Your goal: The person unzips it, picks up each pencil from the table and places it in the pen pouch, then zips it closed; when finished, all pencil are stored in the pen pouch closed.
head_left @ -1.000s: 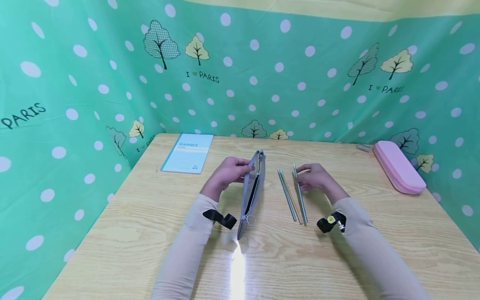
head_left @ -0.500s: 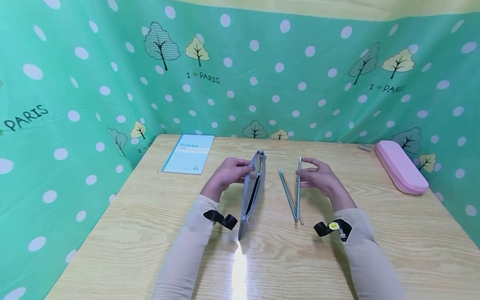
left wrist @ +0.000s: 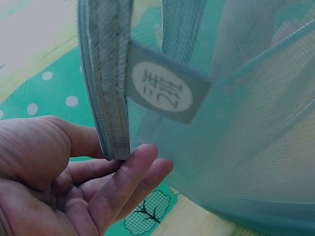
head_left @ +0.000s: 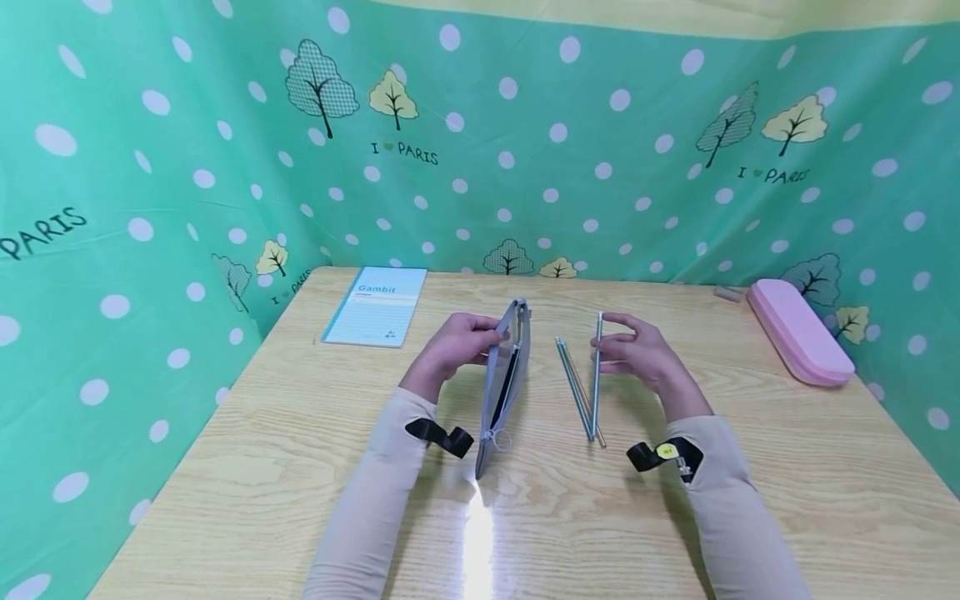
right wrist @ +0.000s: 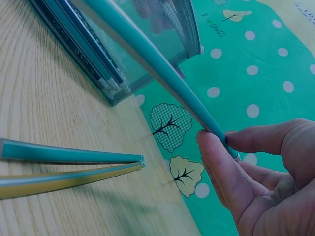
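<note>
My left hand [head_left: 459, 346] holds a greyish mesh zip pouch [head_left: 493, 392] on edge by its upper far corner. In the left wrist view, a fabric label [left wrist: 170, 83] hangs beside its zip. Several pencils [right wrist: 74, 49] lie along the bottom inside, as the right wrist view shows. Between thumb and fingers, my right hand [head_left: 641, 354] pinches a teal pencil [head_left: 597, 383] near one end. That end is raised, and the near end lies over the loose pencils. A second teal pencil [right wrist: 69, 152] and a yellow pencil [right wrist: 69, 181] lie on the table left of this hand.
A blue notebook [head_left: 377, 307] lies at the back left of the wooden table [head_left: 247, 467]. A pink pencil case [head_left: 799, 332] is at the right, with a small grey object [head_left: 727, 295] beside it. A green printed cloth [head_left: 570, 167] borders the back and left.
My right hand has lifted the far end of its teal pencil and swung it more upright, its near end shifting slightly left. My left hand and the pouch have stayed in place.
</note>
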`<action>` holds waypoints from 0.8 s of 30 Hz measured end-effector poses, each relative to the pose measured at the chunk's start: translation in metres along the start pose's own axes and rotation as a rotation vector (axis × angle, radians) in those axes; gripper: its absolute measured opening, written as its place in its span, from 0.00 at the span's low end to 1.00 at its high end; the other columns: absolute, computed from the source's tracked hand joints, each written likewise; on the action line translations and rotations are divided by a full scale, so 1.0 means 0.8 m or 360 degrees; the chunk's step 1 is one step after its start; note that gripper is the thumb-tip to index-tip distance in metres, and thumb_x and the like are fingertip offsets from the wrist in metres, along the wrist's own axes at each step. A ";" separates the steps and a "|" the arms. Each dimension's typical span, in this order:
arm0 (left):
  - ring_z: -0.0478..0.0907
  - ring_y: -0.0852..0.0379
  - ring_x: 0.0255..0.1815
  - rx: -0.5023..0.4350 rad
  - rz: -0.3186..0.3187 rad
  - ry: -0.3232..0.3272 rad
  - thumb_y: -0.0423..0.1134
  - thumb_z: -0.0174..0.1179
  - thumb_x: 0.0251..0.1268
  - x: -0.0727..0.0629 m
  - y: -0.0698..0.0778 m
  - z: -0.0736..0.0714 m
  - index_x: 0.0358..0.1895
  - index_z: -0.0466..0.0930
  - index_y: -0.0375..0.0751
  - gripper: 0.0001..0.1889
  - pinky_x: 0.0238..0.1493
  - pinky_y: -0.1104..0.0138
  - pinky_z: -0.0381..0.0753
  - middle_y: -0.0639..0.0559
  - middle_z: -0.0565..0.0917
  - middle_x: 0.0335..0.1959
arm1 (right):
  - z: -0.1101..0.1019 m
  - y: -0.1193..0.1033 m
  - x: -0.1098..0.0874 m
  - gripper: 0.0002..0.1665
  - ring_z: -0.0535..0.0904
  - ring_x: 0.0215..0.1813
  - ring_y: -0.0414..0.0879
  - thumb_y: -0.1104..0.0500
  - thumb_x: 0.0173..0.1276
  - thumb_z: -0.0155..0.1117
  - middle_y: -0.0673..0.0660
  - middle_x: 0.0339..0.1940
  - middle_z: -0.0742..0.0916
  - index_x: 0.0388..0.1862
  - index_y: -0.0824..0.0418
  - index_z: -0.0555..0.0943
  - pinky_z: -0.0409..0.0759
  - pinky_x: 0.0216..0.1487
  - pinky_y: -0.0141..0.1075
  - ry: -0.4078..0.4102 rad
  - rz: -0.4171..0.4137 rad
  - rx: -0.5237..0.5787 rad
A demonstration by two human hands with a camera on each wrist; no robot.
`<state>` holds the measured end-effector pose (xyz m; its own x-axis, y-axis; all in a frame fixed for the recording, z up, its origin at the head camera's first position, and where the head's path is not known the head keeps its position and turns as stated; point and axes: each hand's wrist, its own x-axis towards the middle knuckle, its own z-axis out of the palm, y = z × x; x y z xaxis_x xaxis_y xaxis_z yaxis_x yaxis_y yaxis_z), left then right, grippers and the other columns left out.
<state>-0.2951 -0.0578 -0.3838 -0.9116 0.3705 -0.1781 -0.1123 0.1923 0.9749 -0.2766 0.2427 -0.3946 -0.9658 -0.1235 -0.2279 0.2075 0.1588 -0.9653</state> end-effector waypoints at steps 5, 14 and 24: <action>0.89 0.43 0.50 -0.0004 0.0005 -0.0005 0.30 0.56 0.77 0.001 -0.001 0.000 0.65 0.77 0.25 0.19 0.53 0.59 0.90 0.31 0.83 0.59 | 0.004 -0.005 -0.002 0.44 0.88 0.43 0.43 0.71 0.76 0.59 0.48 0.39 0.87 0.84 0.64 0.50 0.91 0.47 0.35 0.0004 -0.0023 0.0034; 0.88 0.41 0.51 -0.0002 0.0015 -0.0009 0.30 0.56 0.77 0.002 -0.002 -0.001 0.65 0.77 0.25 0.19 0.53 0.59 0.90 0.31 0.84 0.57 | 0.021 -0.024 -0.008 0.47 0.88 0.43 0.43 0.72 0.76 0.57 0.62 0.50 0.84 0.86 0.59 0.47 0.91 0.47 0.35 0.0023 -0.0070 0.0034; 0.88 0.40 0.53 -0.0014 0.0018 -0.0022 0.30 0.55 0.77 0.000 0.001 0.000 0.65 0.76 0.24 0.19 0.53 0.58 0.90 0.30 0.82 0.60 | 0.047 -0.043 -0.009 0.46 0.87 0.42 0.44 0.71 0.75 0.60 0.59 0.46 0.82 0.85 0.59 0.51 0.91 0.46 0.36 0.0024 -0.0142 0.0069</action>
<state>-0.2954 -0.0575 -0.3831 -0.9073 0.3853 -0.1686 -0.1053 0.1800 0.9780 -0.2711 0.2014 -0.3646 -0.9829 -0.1203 -0.1393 0.1268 0.1053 -0.9863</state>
